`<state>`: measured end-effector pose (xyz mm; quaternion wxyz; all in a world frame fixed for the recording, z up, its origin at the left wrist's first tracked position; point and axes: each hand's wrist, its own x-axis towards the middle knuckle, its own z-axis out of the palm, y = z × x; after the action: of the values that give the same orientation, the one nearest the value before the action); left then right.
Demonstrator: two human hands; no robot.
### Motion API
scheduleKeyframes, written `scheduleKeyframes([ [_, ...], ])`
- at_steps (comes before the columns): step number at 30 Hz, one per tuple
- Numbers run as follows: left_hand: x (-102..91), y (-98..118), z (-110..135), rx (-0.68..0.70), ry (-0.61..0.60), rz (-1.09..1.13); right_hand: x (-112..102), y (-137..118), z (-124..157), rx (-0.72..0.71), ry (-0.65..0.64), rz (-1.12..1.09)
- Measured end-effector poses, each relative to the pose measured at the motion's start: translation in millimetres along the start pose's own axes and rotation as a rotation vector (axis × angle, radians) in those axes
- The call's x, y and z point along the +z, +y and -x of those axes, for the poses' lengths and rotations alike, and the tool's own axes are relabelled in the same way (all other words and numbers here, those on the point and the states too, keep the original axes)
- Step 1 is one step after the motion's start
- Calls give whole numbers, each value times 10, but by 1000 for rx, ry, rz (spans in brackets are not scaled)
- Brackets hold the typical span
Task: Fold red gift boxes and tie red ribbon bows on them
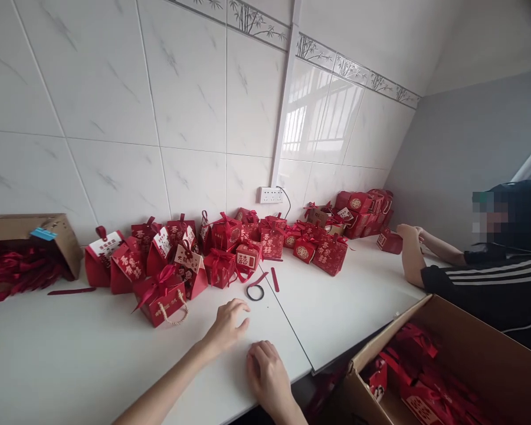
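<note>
My left hand rests on the white table with its fingers loosely curled and nothing in them. My right hand lies near the table's front edge, fingers curled under; whether it holds anything is hidden. Just beyond my left hand lie a black ring and a short red ribbon strip. A red gift box with a bow and rope handle stands to the left of my left hand. Several more red gift boxes line the tiled wall.
An open cardboard box with flat red boxes sits at the lower right. Another carton of red ribbons lies on its side at the far left. A person in a black striped shirt works at the right, hands on a red box.
</note>
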<state>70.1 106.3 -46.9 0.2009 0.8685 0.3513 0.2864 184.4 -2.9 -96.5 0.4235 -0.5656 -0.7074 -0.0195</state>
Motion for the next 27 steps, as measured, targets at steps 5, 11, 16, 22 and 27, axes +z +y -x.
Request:
scheduleKeyframes([
  [5, 285, -263, -113, -187, 164, 71, -62, -10, -9, 63, -64, -102],
  [11, 223, -252, -58, -186, 157, 213, -367, 229, -419, 356, -43, -373],
  [16, 170, -235, -84, -276, 200, 313, -589, 733, -1369, 438, 46, -152],
  [22, 195, -231, -37, -220, 139, 311, -486, 1212, -2505, 454, -62, 66],
  [27, 217, -224, 2, -194, 122, 346, -339, 1417, -2941, 532, -121, 250],
])
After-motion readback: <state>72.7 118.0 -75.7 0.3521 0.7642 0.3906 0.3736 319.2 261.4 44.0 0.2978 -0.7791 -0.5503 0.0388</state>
